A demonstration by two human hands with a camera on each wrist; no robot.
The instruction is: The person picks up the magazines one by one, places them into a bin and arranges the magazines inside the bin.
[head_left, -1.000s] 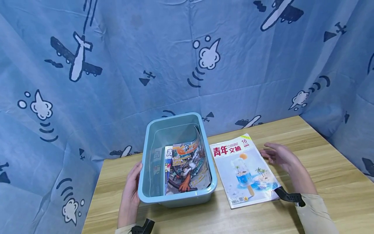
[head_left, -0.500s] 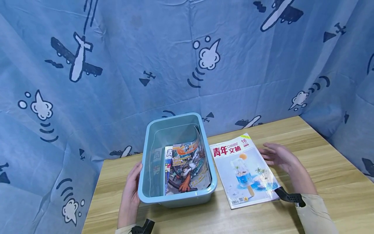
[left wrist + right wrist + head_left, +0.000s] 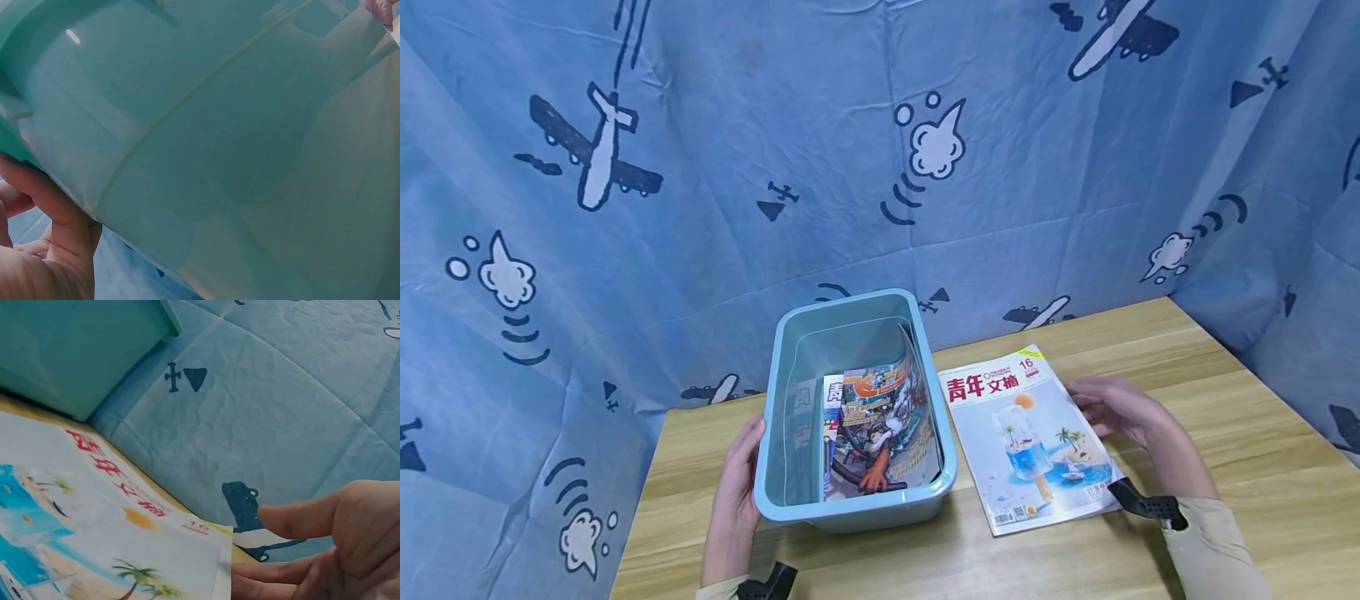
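In the head view a light-blue plastic bin (image 3: pixel 880 500) stands on the table, with magazines (image 3: pixel 880 433) inside. My left hand (image 3: pixel 741 475) holds its left side at the rim; in the left wrist view the thumb (image 3: pixel 53 194) lies against the bin's outer wall (image 3: pixel 206 144). Right of the bin lies a magazine (image 3: pixel 1030 450) with a popsicle and palm trees on its cover. At its right edge is my right hand (image 3: pixel 1131 417). The right wrist view shows the thumb (image 3: pixel 306 515) raised apart, and the fingers (image 3: pixel 269 581) at the magazine's edge, partly hidden by it.
The wooden table (image 3: pixel 1210 383) extends to the right and left of these things. A blue curtain (image 3: pixel 835 167) printed with airplanes hangs close behind the table and at both sides.
My right hand has shifted slightly, its fingers closer in at the magazine's right edge, and the magazine's right side has moved a little. The left hand and the bin stay still.
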